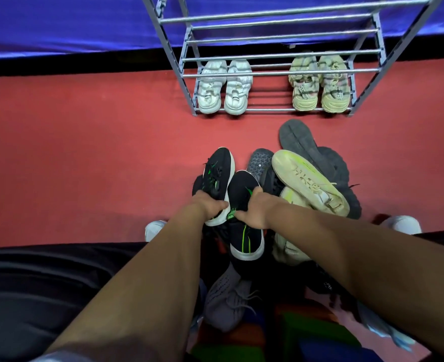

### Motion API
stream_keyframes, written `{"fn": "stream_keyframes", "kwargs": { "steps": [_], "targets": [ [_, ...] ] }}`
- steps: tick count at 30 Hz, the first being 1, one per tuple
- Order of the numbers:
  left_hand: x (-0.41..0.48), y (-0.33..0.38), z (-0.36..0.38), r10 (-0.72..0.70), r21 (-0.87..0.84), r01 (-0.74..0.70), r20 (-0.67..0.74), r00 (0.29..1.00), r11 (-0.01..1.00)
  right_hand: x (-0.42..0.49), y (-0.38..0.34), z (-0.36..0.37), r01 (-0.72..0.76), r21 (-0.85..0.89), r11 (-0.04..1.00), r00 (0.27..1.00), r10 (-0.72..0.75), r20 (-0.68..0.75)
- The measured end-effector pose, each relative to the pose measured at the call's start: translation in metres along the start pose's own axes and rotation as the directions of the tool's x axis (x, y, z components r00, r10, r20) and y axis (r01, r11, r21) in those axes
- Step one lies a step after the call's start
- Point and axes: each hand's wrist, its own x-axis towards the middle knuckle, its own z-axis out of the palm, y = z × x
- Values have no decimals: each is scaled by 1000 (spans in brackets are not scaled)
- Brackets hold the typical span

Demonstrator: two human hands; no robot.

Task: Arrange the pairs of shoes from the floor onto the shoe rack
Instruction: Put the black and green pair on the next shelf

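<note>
A grey metal shoe rack (187, 74) stands on the red floor against a blue wall. On its lowest shelf sit a white pair (225, 87) at the left and a cream pair (317, 84) at the right. In front of me lies a heap of shoes. My left hand (210, 206) grips one black shoe with green marks (219, 176). My right hand (252, 212) grips its black and green partner (245, 231). Both shoes are over the heap, toes toward the rack.
The heap also holds a pale yellow shoe (308, 181), dark grey shoes sole-up (298, 138), and a grey knit shoe (226, 299) near my knees. My own white shoes (154, 228) show at both sides. Red floor (85, 152) stretches to the left.
</note>
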Motion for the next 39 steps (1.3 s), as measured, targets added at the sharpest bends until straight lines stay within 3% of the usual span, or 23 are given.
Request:
{"fn": "stream_keyframes", "kwargs": {
  "steps": [5,10,19,26,30,32,35,37,39],
  "targets": [
    [-3,6,-5,-19,52,18,18,1000,998,-16,-16,4,-44,-120,992,997,51,58],
    [0,8,3,-54,39,53,23,998,998,-17,-39,37,-212,10,977,977,211,36],
    [-2,27,-13,-58,-11,59,19,998,998,-27,-36,6,-259,25,966,962,255,101],
    [-12,70,-56,-96,-156,90,-37,995,984,-57,-40,-97,-39,-96,995,987,53,154],
    [-26,88,-79,-82,-262,43,-139,987,964,-53,-41,-141,-71,-154,986,993,84,81],
    [-28,96,-87,-65,-286,13,-174,983,958,-57,-40,-162,-99,-102,990,994,104,45],
    [-36,113,-106,-23,-299,-51,-239,971,953,-53,-28,-179,-131,173,976,966,165,-200],
    [-40,125,-119,4,-304,-104,-312,950,947,-48,-26,-183,-53,387,920,911,203,-358],
    [-45,139,-130,39,-296,-167,-394,918,941,-42,-27,-187,47,467,883,844,215,-492]
  ]
}}
